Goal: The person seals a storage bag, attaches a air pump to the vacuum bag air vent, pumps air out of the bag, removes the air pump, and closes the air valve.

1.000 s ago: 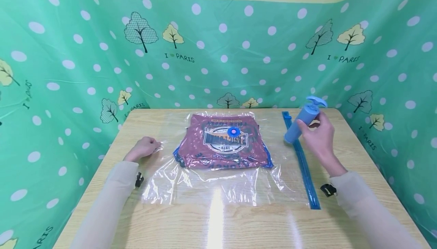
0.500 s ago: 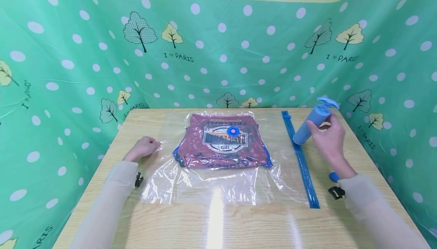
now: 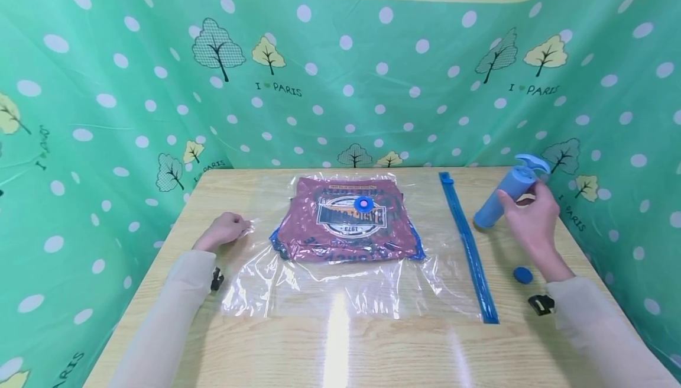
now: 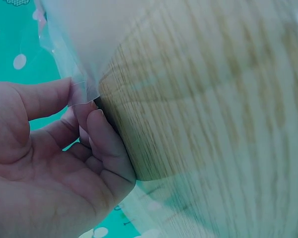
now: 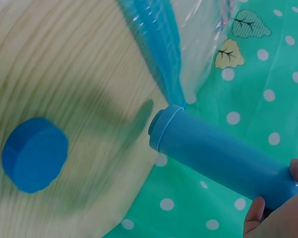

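A clear vacuum storage bag (image 3: 340, 293) lies flat across the table, with a folded maroon garment (image 3: 298, 234) inside and a round blue valve (image 3: 364, 204) on top of it. Its blue zip strip (image 3: 472, 252) runs along the right side, a small slider at the far end. My left hand (image 3: 223, 231) pinches the bag's left edge between thumb and fingers, as the left wrist view also shows. In my right hand (image 3: 534, 216) is a blue hand pump (image 3: 502, 199), gripped near its handle end and tilted, right of the zip strip.
A round blue cap (image 3: 523, 275) lies on the wooden table (image 3: 276, 352), near my right wrist. Green polka-dot cloth (image 3: 319, 110) hangs behind the table and along both sides.
My right hand has carried the pump rightward, from over the zip strip to beyond it. The blue cap has come into view from behind the right wrist. My left hand stays put.
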`<state>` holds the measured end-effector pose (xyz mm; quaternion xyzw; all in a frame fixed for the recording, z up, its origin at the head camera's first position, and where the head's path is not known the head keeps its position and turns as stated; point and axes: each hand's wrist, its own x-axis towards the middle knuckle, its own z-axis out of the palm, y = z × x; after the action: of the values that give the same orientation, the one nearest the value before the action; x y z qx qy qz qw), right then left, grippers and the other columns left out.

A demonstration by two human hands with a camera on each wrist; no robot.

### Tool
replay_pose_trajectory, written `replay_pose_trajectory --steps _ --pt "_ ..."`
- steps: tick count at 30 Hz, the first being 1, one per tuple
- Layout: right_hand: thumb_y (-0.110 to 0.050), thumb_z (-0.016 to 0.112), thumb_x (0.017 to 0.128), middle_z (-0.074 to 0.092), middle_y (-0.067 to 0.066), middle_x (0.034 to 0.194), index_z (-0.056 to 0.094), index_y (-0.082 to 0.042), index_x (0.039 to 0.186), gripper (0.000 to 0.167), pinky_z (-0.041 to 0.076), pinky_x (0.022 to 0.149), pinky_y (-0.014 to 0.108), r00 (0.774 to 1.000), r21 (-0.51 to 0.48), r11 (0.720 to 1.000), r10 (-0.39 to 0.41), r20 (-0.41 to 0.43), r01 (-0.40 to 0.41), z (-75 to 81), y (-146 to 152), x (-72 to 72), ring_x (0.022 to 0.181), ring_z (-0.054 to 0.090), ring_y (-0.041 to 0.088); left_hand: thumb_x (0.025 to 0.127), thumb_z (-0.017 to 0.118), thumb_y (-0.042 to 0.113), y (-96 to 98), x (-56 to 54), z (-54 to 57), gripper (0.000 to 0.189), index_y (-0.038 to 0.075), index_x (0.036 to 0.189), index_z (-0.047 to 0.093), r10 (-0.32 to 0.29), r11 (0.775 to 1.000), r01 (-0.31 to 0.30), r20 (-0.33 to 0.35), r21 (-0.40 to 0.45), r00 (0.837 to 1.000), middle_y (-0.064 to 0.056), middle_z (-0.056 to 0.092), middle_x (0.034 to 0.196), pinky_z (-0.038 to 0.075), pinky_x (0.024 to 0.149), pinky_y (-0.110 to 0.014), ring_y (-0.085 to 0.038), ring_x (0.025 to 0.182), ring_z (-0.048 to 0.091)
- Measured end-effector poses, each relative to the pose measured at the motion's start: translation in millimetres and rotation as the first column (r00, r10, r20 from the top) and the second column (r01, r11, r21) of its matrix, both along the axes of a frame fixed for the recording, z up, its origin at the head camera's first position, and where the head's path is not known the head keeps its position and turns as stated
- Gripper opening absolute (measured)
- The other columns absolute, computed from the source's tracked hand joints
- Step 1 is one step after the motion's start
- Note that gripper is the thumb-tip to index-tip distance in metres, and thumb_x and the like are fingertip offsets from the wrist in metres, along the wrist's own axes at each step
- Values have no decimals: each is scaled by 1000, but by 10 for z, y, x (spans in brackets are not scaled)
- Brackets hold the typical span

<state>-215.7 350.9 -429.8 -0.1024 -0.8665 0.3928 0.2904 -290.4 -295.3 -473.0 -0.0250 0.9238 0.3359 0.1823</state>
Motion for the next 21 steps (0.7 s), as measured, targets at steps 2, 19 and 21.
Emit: replay_pose_trajectory --steps 2,19,21 --pt "-23 74 99 65 20 122 58 6 131 46 42 76 15 1000 1 1000 -10 2 10 -6 31 3 95 57 22 110 51 24 -4 0 1 33 5 83 59 5 1000 -5 0 -5 1000 -4 54 75 43 63 -32 -18 67 48" --pt "-27 74 98 62 11 115 59 3 130 46 43 71 20 996 -7 998 -60 67 60 -57 223 65 78 51 -1 109 52 24 -51 -52 -103 35 7 79 58 -10 1000 10 -34 -1 999 -1 52 69 43 59 -31 -17 62 47" --pt "-28 74 99 62 12 116 59 3 131 47 43 71 20 996 -3 998 -56 69 56 -61 231 63 79 52 0 109 52 24 -49 -48 -95 34 7 80 58 -9 1000 9 -31 -2 999 -1 52 69 43 60 -32 -16 63 47"
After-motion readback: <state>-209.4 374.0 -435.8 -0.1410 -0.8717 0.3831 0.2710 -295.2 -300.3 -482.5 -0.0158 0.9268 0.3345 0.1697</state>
